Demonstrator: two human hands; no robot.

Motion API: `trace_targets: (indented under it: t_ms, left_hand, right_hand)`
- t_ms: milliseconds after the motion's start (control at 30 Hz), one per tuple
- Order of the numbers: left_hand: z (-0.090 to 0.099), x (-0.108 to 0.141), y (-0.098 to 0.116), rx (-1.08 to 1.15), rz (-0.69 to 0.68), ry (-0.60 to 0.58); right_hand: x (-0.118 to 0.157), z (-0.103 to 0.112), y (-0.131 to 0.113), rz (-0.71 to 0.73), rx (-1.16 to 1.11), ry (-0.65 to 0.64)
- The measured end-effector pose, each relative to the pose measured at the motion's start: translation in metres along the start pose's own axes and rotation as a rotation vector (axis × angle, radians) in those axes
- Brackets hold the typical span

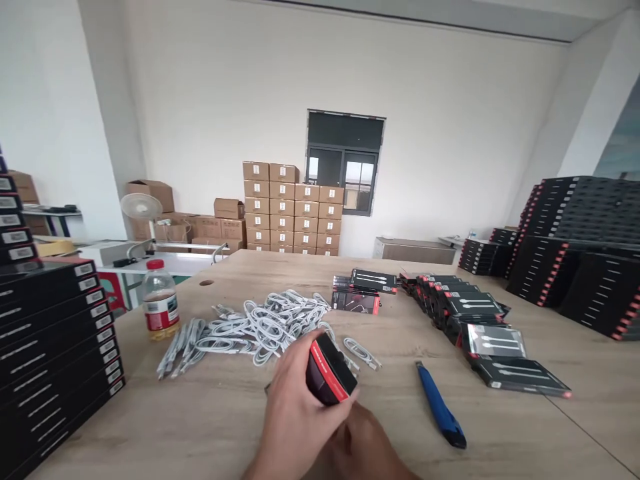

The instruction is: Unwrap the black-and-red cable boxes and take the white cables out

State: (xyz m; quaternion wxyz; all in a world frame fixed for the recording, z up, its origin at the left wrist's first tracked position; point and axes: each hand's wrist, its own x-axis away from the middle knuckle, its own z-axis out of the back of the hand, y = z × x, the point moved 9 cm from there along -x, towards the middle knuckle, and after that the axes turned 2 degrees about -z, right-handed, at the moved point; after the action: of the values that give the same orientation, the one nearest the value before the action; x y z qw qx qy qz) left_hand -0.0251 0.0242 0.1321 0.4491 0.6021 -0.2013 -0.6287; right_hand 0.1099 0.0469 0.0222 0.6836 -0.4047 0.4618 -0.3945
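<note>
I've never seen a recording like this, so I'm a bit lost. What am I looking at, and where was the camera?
This picture comes from a camera worn on a person's head, looking forward and down, so you see through their eyes. There is no machine, just two bare hands. The left hand grips a black box with a red edge. The right hand sits just below it in shadow; whether it touches the box is hard to tell. On the wooden table lie a pile of white cables, a blue utility knife and more black boxes. Cardboard cartons are stacked by the far wall.
</note>
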Motion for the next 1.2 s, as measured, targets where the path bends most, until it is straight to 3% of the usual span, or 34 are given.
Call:
trace_targets:
  t_ms: [100,200,333,467,633,967,1200]
  left_hand:
    - [0.001,-0.01,0.005,-0.167,-0.156,-0.077]
    - [-0.013,-0.01,0.002,-0.269,-0.26,-0.213]
    - [-0.041,0.005,0.0,-0.382,-0.361,-0.376]
    - [-0.053,0.015,0.003,-0.553,-0.445,-0.327]
    - [-0.056,0.017,0.005,-0.599,-0.462,-0.304]
    - [-0.061,0.018,0.004,-0.55,-0.45,-0.457]
    - [-0.074,0.031,0.001,-0.605,-0.501,-0.582]
  right_hand:
    - [0.001,0.023,-0.003,-0.045,-0.153,0.035]
    - [0.0,0.04,-0.014,-0.045,-0.371,0.039]
    - [0.002,0.031,-0.039,0.033,-0.393,-0.079]
    - [0.002,0.025,-0.042,0.061,-0.379,-0.05]
    - [0.0,0.025,-0.033,0.046,-0.381,-0.04]
    - [-0.004,0.031,-0.042,-0.027,-0.368,-0.077]
    - [-0.004,0.029,-0.027,-0.073,-0.351,-0.074]
